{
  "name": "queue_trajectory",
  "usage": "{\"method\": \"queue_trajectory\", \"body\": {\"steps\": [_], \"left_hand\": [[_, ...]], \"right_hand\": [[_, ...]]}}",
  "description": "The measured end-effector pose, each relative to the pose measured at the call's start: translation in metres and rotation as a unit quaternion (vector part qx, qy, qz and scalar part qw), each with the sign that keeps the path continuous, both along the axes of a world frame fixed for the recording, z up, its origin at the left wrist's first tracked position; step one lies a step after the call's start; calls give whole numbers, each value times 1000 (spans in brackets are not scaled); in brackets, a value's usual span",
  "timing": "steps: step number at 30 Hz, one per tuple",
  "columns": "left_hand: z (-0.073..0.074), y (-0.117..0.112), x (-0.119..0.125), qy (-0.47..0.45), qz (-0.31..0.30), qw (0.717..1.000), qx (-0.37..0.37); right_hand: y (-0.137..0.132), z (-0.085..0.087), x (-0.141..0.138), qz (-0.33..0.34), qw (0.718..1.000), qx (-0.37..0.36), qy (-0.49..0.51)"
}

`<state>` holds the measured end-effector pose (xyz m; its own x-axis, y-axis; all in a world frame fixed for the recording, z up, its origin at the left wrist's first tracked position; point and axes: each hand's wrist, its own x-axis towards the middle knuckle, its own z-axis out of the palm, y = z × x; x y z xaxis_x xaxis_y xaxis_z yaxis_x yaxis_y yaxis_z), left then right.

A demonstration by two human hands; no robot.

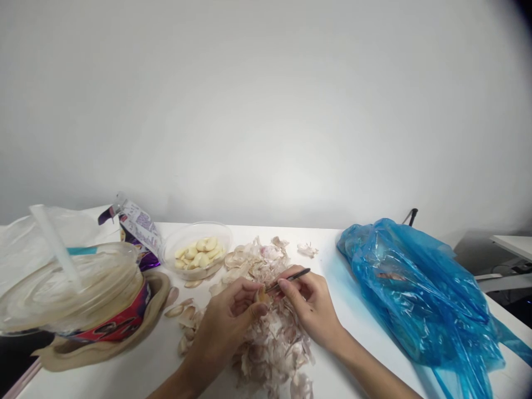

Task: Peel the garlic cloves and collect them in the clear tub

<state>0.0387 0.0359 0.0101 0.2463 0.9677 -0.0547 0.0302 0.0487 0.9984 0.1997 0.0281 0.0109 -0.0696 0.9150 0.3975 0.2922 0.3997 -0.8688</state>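
Over a heap of papery garlic skins (pixel 276 354), my left hand (pixel 228 316) pinches a garlic clove (pixel 261 295) between thumb and fingertips. My right hand (pixel 310 299) grips a thin dark tool (pixel 297 275), its tip close to the clove; whether it is a small knife or tweezers I cannot tell. Left of the heap lie several unpeeled cloves (pixel 188 327). Behind my left hand stands a clear plastic bowl (pixel 168 252) with several peeled garlic cloves (pixel 201 253) in it.
At the left is a large lidded cup (pixel 112 321) with a straw (pixel 54 244), in a tan holder (pixel 75 354). A purple packet (pixel 145 255) lies beside the bowl. A blue plastic bag (pixel 415 288) covers much of the right side. The wall (pixel 266 111) rises behind the table.
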Motion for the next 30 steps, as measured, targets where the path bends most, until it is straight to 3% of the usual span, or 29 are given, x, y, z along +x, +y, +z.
{"method": "queue_trajectory", "body": {"steps": [17, 30], "left_hand": [[1, 0, -3, 6, -10, 1000, 13], [4, -3, 1, -28, 24, 999, 4]], "right_hand": [[0, 3, -5, 29, 992, -25, 123], [-1, -1, -6, 15, 995, -12, 100]]}}
